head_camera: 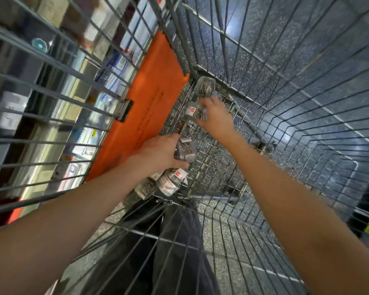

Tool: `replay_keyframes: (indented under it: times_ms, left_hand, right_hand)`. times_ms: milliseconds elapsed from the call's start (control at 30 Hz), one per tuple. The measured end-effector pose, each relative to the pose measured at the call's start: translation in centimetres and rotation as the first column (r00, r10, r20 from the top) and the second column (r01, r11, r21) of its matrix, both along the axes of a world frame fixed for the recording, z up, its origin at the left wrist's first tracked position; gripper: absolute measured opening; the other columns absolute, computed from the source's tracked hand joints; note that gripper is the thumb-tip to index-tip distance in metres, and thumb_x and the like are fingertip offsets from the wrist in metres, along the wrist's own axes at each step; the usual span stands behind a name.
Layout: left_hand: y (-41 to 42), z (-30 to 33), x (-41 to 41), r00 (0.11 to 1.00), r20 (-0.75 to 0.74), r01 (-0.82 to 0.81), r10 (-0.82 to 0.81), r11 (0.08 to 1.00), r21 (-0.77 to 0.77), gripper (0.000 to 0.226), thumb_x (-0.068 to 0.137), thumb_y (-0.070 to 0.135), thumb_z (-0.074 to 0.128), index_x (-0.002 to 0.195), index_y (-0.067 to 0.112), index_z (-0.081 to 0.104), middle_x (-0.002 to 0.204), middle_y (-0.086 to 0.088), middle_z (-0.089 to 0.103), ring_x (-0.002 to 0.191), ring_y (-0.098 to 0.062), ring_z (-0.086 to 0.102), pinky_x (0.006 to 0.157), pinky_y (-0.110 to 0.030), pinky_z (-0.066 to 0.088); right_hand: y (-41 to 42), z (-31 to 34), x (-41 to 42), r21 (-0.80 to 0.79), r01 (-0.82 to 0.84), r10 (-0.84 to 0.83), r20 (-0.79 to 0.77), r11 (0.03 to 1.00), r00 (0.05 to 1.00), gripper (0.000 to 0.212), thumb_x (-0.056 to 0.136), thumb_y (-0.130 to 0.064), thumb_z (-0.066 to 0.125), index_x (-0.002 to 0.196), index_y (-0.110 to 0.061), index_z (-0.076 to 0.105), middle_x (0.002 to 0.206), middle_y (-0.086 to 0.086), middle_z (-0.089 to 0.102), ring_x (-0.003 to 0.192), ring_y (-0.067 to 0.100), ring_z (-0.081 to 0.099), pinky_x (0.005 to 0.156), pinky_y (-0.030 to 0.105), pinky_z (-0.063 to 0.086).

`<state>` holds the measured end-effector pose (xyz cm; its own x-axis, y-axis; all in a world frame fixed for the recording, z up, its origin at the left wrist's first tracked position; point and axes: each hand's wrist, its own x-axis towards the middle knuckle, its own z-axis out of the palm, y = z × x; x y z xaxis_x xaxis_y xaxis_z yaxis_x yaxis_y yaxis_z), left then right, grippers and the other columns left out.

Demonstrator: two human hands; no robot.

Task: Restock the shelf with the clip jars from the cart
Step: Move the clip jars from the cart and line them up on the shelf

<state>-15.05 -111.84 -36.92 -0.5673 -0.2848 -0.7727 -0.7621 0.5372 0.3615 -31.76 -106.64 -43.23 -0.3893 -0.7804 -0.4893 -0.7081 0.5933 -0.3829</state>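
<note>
Both my arms reach down into a wire shopping cart (285, 116). My left hand (158, 153) grips a clear clip jar (184, 150) full of metal clips, lifted just above the cart's mesh floor. My right hand (216, 118) is curled round another clip jar (195, 112) with a white and red label. A third clip jar (204, 87) lies at the far corner of the cart, just beyond my right hand. Several more labelled jars (168, 183) lie under my left hand at the near end.
An orange plastic flap (149, 99) lines the cart's left side. Through the left bars, blurred store shelving (51, 103) with packaged goods runs alongside. Speckled grey floor (307, 50) shows beneath the mesh. Dark trousers (175, 241) are visible below the cart's near end.
</note>
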Motion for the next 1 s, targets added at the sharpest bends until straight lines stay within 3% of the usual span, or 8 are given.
replay_keyframes:
  times_ms: [167,267,433,567,767,833,900,1000]
  left_hand:
    - [-0.6,2.5,-0.2,0.999,-0.043,0.011,-0.012,1.000,-0.012,0.054,0.068,0.054,0.075,0.099,0.026,0.041,0.087,0.012,0.049,0.083,-0.011,0.050,0.065,-0.026,0.040]
    - [-1.0,4.7,-0.5,0.997,-0.075,0.025,-0.028,0.999,-0.038,0.054,0.069,0.052,0.075,0.105,0.021,0.048,0.094,0.007,0.056,0.086,-0.013,0.054,0.075,-0.030,0.049]
    - [-1.7,9.2,-1.2,0.992,-0.093,0.069,-0.081,0.990,-0.123,0.050,0.073,0.051,0.073,0.098,0.021,0.043,0.093,0.005,0.055,0.086,-0.015,0.055,0.068,-0.029,0.045]
    - [-2.6,13.0,-1.2,0.994,-0.084,0.059,-0.071,0.988,-0.146,0.052,0.073,0.055,0.072,0.096,0.020,0.040,0.088,0.007,0.050,0.081,-0.015,0.053,0.067,-0.030,0.041]
    - [-3.9,20.6,-0.8,0.994,-0.079,0.056,-0.078,0.967,-0.248,0.063,0.072,0.059,0.070,0.113,0.017,0.048,0.089,0.008,0.054,0.076,-0.010,0.053,0.056,-0.023,0.037]
    - [-4.4,23.5,-0.4,0.992,-0.109,0.037,-0.067,0.966,-0.257,0.070,0.068,0.061,0.072,0.116,0.016,0.048,0.097,0.005,0.060,0.080,-0.011,0.055,0.062,-0.026,0.043]
    - [-5.0,26.6,0.4,0.990,-0.134,-0.002,-0.034,0.967,-0.256,0.073,0.069,0.059,0.072,0.123,0.015,0.049,0.117,-0.002,0.060,0.097,-0.018,0.058,0.076,-0.028,0.043]
    - [-5.6,31.7,2.0,0.988,-0.149,-0.003,-0.045,0.950,-0.311,0.076,0.073,0.056,0.072,0.130,0.012,0.046,0.129,-0.005,0.055,0.100,-0.017,0.058,0.077,-0.028,0.037]
  right_hand:
    - [0.8,3.5,-0.1,-0.011,-0.020,0.021,0.017,1.000,1.000,0.057,0.080,-0.031,0.071,0.130,-0.019,0.047,0.128,-0.001,0.049,0.117,0.017,0.049,0.088,0.026,0.044]
    - [1.2,6.7,-0.2,-0.037,-0.034,0.035,0.039,0.999,0.999,0.053,0.083,-0.033,0.068,0.129,-0.016,0.048,0.121,-0.001,0.055,0.108,0.016,0.055,0.079,0.022,0.039]
    - [1.1,12.7,-1.1,-0.045,-0.063,0.065,0.061,0.997,0.996,0.053,0.084,-0.032,0.067,0.128,-0.013,0.047,0.122,0.005,0.059,0.105,0.024,0.058,0.073,0.025,0.038]
    - [0.4,17.3,-1.7,-0.087,-0.121,0.125,0.038,0.989,0.991,0.047,0.083,-0.031,0.067,0.124,-0.018,0.048,0.120,0.000,0.059,0.101,0.017,0.056,0.072,0.028,0.041]
    - [-1.1,25.2,-1.9,-0.171,-0.216,0.222,0.022,0.961,0.975,0.045,0.081,-0.027,0.069,0.121,-0.020,0.049,0.117,0.000,0.057,0.103,0.020,0.054,0.075,0.032,0.042]
    - [-1.5,28.2,-1.6,-0.217,-0.249,0.257,0.010,0.944,0.966,0.047,0.082,-0.028,0.069,0.123,-0.018,0.049,0.120,-0.001,0.057,0.107,0.019,0.053,0.076,0.031,0.041]
    - [-2.0,31.2,-1.1,-0.273,-0.278,0.287,-0.007,0.921,0.958,0.048,0.082,-0.028,0.070,0.125,-0.016,0.051,0.123,0.000,0.057,0.110,0.019,0.054,0.081,0.033,0.045]
    - [-2.8,36.2,-0.1,-0.324,-0.348,0.347,-0.063,0.880,0.936,0.052,0.083,-0.027,0.069,0.129,-0.013,0.050,0.128,0.003,0.056,0.115,0.019,0.054,0.091,0.033,0.045]
